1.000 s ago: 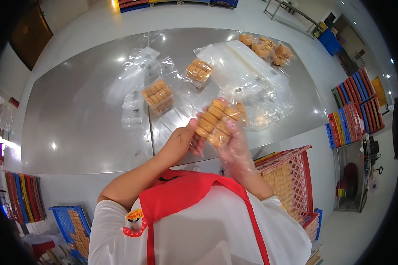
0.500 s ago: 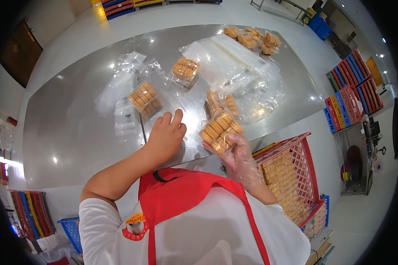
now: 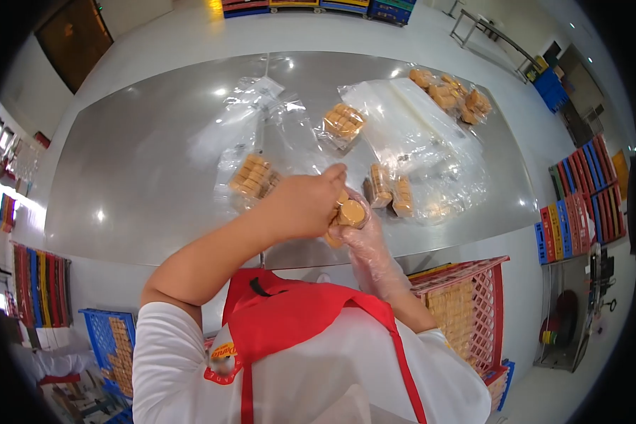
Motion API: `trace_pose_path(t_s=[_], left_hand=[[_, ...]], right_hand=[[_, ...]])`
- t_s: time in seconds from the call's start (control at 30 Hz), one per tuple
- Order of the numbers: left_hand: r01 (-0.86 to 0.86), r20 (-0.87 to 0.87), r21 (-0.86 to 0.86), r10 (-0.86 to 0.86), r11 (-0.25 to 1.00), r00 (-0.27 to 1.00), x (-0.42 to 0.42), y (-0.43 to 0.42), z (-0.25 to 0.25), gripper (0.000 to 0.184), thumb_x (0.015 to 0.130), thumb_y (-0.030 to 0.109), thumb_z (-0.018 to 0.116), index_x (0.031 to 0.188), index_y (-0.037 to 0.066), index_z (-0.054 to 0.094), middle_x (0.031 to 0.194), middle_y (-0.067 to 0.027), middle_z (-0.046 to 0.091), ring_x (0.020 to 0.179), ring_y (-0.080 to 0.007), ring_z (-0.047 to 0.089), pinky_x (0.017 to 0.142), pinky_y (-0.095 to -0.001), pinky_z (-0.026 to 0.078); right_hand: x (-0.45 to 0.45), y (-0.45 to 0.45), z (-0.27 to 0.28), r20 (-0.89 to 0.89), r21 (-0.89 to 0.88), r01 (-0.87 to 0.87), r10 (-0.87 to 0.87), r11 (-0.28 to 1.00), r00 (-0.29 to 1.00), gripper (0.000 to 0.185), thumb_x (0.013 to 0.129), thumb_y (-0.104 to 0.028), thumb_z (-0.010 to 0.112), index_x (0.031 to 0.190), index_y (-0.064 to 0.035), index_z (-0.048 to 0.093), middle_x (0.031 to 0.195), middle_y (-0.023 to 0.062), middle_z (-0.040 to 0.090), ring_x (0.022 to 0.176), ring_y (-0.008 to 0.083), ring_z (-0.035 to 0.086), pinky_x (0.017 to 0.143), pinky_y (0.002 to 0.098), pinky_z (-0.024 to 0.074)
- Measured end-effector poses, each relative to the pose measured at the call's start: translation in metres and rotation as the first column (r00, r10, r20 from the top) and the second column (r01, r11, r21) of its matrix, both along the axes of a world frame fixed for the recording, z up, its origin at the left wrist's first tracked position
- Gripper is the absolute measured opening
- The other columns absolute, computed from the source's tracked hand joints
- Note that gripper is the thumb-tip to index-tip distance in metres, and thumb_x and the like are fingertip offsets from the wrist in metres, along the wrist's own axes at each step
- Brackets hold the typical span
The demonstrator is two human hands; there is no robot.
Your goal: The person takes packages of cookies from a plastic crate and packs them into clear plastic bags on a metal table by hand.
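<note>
My right hand (image 3: 364, 237), in a clear plastic glove, is wrapped round a clear bag of cookies (image 3: 351, 213) above the near edge of the steel table. The bag is turned so that the cookies' round faces show. My left hand (image 3: 311, 201) is bare and closed against the bag's left side; its fingers partly hide the bag. Beyond my right hand, two packs of cookies (image 3: 381, 189) stand close together. Another cookie pack (image 3: 251, 175) lies left of my left hand, partly behind it, and one more cookie pack (image 3: 344, 123) sits farther back.
Clear plastic bags (image 3: 396, 120) are spread at the table's right, with more empty bags (image 3: 244, 120) at left. Bagged cookies (image 3: 451, 95) lie in the far right corner. A red crate (image 3: 498, 311) of cookies stands beside me at right, a blue crate (image 3: 95, 332) at lower left.
My left hand has moved right from the table onto the bag of cookies. The bag has been turned in my right hand, from cookie edges to round faces. The head view has shifted.
</note>
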State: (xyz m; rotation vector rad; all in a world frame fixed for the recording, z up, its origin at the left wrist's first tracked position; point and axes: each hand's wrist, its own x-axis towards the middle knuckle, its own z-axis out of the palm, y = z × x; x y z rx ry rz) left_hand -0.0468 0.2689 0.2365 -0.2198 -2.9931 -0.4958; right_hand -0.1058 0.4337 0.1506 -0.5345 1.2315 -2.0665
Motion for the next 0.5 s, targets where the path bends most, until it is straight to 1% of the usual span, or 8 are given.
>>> trace_pose_path(t_s=[0.13, 0.2, 0.23, 0.27, 0.33, 0.4, 0.47, 0.5], left_hand=[[-0.024, 0.043, 0.034, 0.023, 0.999, 0.999, 0.003, 0.021, -0.02, 0.056, 0.075, 0.011, 0.066, 0.126, -0.009, 0.054, 0.136, -0.0187, 0.051, 0.083, -0.0336, 0.069, 0.073, -0.0414, 0.056], [0.008, 0.007, 0.022, -0.008, 1.0, 1.0, 0.006, 0.034, -0.038, 0.058, 0.075, 0.011, 0.067, 0.127, -0.01, 0.051, 0.124, -0.0206, 0.057, 0.077, -0.0318, 0.07, 0.068, -0.0403, 0.057], [0.017, -0.008, -0.015, -0.017, 1.0, 1.0, 0.008, 0.043, -0.043, 0.068, 0.074, 0.01, 0.068, 0.133, -0.012, 0.044, 0.107, -0.0202, 0.063, 0.075, -0.0313, 0.07, 0.066, -0.0402, 0.056], [0.027, -0.022, -0.053, -0.029, 0.998, 0.999, 0.008, 0.047, -0.047, 0.077, 0.072, 0.009, 0.069, 0.139, -0.014, 0.037, 0.09, -0.0199, 0.07, 0.072, -0.0309, 0.071, 0.065, -0.0401, 0.056], [0.043, 0.027, -0.049, -0.042, 0.998, 0.999, 0.008, 0.045, -0.05, 0.079, 0.073, 0.008, 0.069, 0.14, -0.016, 0.035, 0.092, -0.0204, 0.07, 0.072, -0.0295, 0.071, 0.063, -0.0397, 0.056], [0.038, 0.097, -0.052, -0.033, 0.998, 0.995, 0.01, 0.044, -0.044, 0.069, 0.074, 0.008, 0.067, 0.134, -0.015, 0.041, 0.108, -0.0223, 0.063, 0.072, -0.0285, 0.07, 0.063, -0.0387, 0.056], [0.01, 0.184, -0.064, 0.002, 0.998, 0.983, 0.014, 0.045, -0.03, 0.051, 0.076, 0.007, 0.063, 0.123, -0.012, 0.056, 0.139, -0.0255, 0.05, 0.072, -0.028, 0.069, 0.064, -0.037, 0.056], [0.001, 0.155, -0.048, 0.006, 0.999, 0.988, 0.014, 0.045, -0.031, 0.053, 0.076, 0.007, 0.063, 0.125, -0.013, 0.054, 0.139, -0.0257, 0.05, 0.072, -0.0282, 0.069, 0.063, -0.0372, 0.056]], right_hand=[[-0.014, -0.002, -0.02, 0.439, -0.089, -0.228, 0.243, 0.97, 0.865, 0.063, 0.081, 0.006, 0.062, 0.141, -0.0028, 0.044, 0.122, 0.0114, 0.062, 0.112, 0.0225, 0.062, 0.095, 0.0371, 0.0531], [-0.01, -0.011, -0.019, 0.642, -0.03, -0.149, 0.133, 0.988, 0.755, 0.046, 0.093, -0.01, 0.059, 0.137, -0.0033, 0.047, 0.118, 0.0127, 0.063, 0.107, 0.0241, 0.064, 0.088, 0.0384, 0.0564], [-0.007, -0.014, -0.018, 0.728, 0.008, -0.111, 0.07, 0.994, 0.682, 0.039, 0.099, -0.018, 0.057, 0.134, -0.0036, 0.048, 0.116, 0.0133, 0.063, 0.105, 0.025, 0.065, 0.085, 0.039, 0.0581], [-0.005, -0.015, -0.016, 0.686, 0.049, -0.107, 0.044, 0.993, 0.727, 0.04, 0.098, -0.015, 0.057, 0.135, -0.0036, 0.048, 0.117, 0.0135, 0.063, 0.106, 0.025, 0.065, 0.087, 0.0394, 0.0573], [-0.001, -0.015, -0.009, 0.588, 0.128, -0.087, -0.005, 0.988, 0.809, 0.044, 0.095, -0.01, 0.056, 0.137, -0.0036, 0.046, 0.119, 0.014, 0.062, 0.108, 0.0251, 0.064, 0.09, 0.0402, 0.0559], [0.002, -0.015, -0.003, 0.48, 0.201, -0.056, -0.049, 0.978, 0.876, 0.048, 0.092, -0.004, 0.056, 0.139, -0.0036, 0.045, 0.121, 0.0146, 0.061, 0.11, 0.0252, 0.064, 0.094, 0.0409, 0.0544], [-0.002, -0.013, -0.004, 0.518, 0.136, -0.074, -0.007, 0.988, 0.856, 0.05, 0.092, -0.004, 0.055, 0.14, -0.0043, 0.044, 0.123, 0.0142, 0.061, 0.111, 0.0251, 0.063, 0.096, 0.0417, 0.0536], [-0.006, -0.011, -0.007, 0.6, 0.029, -0.098, 0.061, 0.995, 0.798, 0.048, 0.093, -0.007, 0.055, 0.14, -0.0049, 0.044, 0.123, 0.0136, 0.06, 0.111, 0.025, 0.063, 0.096, 0.042, 0.0535]])
